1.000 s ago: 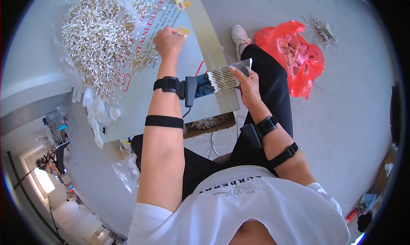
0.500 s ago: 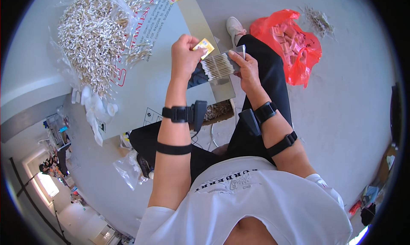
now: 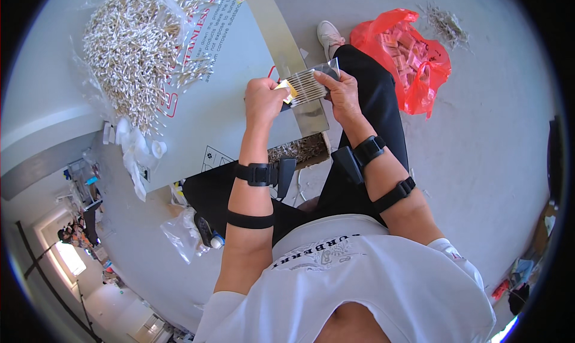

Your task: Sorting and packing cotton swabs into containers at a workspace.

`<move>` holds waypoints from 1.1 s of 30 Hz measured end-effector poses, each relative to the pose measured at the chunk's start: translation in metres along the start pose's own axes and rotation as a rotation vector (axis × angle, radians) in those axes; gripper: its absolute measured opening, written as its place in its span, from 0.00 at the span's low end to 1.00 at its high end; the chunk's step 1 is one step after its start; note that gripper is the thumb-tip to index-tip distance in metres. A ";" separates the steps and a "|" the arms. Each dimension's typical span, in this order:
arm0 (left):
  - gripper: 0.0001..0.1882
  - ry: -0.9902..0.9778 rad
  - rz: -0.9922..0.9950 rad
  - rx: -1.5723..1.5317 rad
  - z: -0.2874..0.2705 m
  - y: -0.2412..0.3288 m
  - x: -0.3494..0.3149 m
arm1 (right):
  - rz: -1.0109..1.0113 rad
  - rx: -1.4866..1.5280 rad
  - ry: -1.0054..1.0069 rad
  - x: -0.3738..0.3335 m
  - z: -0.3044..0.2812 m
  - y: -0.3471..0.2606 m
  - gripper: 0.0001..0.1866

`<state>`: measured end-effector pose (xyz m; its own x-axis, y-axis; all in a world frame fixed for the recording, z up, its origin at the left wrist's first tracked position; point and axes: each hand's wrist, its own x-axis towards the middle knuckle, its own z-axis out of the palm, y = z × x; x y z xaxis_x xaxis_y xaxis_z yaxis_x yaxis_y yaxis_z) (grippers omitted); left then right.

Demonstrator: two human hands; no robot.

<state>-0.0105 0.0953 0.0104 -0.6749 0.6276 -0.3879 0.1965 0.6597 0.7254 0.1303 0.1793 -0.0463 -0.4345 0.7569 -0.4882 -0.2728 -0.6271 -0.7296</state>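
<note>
left hand [image 3: 262, 100] closed on small yellow packet [image 3: 284, 90], touching row of white sticks [image 3: 306, 85]. right hand [image 3: 339, 89] pinched clear pouch [image 3: 328, 69] w/ that row, above lap. loose stick pile [image 3: 135, 46] on grey worktop [image 3: 227, 121]; red bag [image 3: 413, 58] on floor, right.

A makeshift packing workplace on a bare concrete floor [image 3: 491, 163]; heaped small sticks [image 3: 135, 49]; red bag of packets [image 3: 407, 55].

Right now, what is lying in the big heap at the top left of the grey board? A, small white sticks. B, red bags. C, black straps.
A: the heap of small white sticks spreads over the grey board, far left of the red bag.
</note>
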 end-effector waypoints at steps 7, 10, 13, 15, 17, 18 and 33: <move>0.11 -0.069 -0.003 0.204 0.009 0.012 0.005 | -0.003 0.019 0.006 -0.004 0.004 -0.005 0.04; 0.08 -0.033 0.014 0.139 0.008 0.017 0.001 | 0.008 0.029 0.007 -0.003 0.001 -0.005 0.04; 0.08 -0.010 0.015 0.011 0.006 0.015 0.001 | 0.021 -0.026 -0.047 -0.001 -0.003 -0.003 0.06; 0.08 -0.028 -0.004 0.000 0.006 0.013 0.001 | 0.001 -0.012 -0.051 -0.001 -0.002 -0.001 0.06; 0.08 0.070 0.150 0.151 0.009 0.009 0.001 | -0.006 -0.013 -0.054 -0.001 -0.001 -0.001 0.06; 0.08 0.067 0.150 0.151 0.012 0.010 0.001 | -0.015 -0.017 -0.054 -0.001 -0.001 -0.001 0.06; 0.02 0.127 0.265 0.124 0.019 0.018 -0.010 | 0.001 -0.015 -0.043 -0.003 0.001 -0.006 0.06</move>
<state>0.0135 0.1085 0.0166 -0.6707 0.7328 -0.1148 0.4572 0.5304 0.7139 0.1327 0.1806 -0.0398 -0.4716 0.7475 -0.4679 -0.2597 -0.6248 -0.7363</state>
